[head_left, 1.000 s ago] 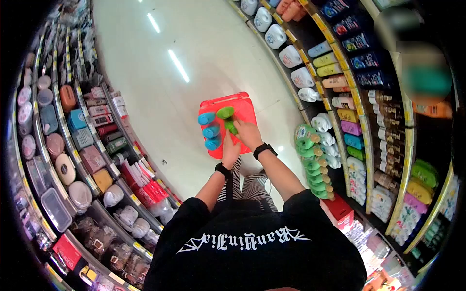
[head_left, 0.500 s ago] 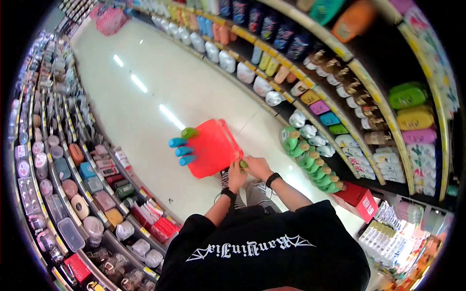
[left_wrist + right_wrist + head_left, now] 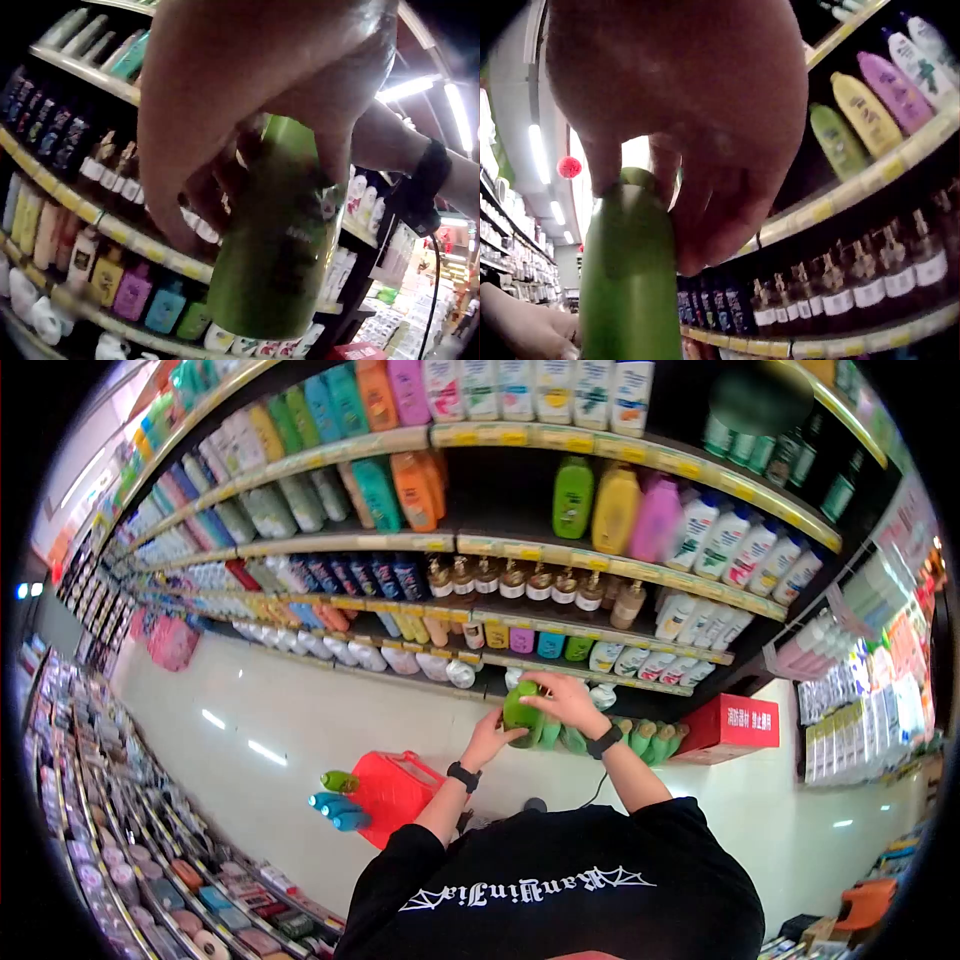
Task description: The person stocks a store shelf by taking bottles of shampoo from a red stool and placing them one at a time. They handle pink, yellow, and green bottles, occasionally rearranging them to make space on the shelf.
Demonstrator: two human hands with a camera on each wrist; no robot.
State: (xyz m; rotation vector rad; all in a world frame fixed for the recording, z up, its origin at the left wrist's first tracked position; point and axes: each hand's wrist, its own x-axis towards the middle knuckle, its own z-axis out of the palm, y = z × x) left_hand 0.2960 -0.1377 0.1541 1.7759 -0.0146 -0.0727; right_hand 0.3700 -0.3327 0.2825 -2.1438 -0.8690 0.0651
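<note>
Both hands hold a green shampoo bottle [image 3: 522, 712] in front of the lower shelves. My right hand [image 3: 568, 702] grips its upper end from above; in the right wrist view the fingers pinch around the narrow top of the bottle [image 3: 630, 262]. Lower on the bottle, my left hand [image 3: 490, 738] grips it from the side, the thumb across it. The left wrist view shows the dark print on the bottle [image 3: 274, 247], partly in shadow. Another green bottle [image 3: 340, 781] and several blue bottles [image 3: 340, 812] stand along the far left side of a red plastic stool [image 3: 395, 785].
Ahead, a long shelf unit [image 3: 545, 550] carries rows of bottles, including green, yellow and purple ones. Green jugs [image 3: 650, 740] stand at its foot, beside a red box [image 3: 728, 728]. Shelves of containers [image 3: 130, 880] line the left side of the aisle floor [image 3: 220, 690].
Both hands have lifted the green bottle from the stool, brought it past the near edge and raised it toward the right shelves. The view has swung up and right.
</note>
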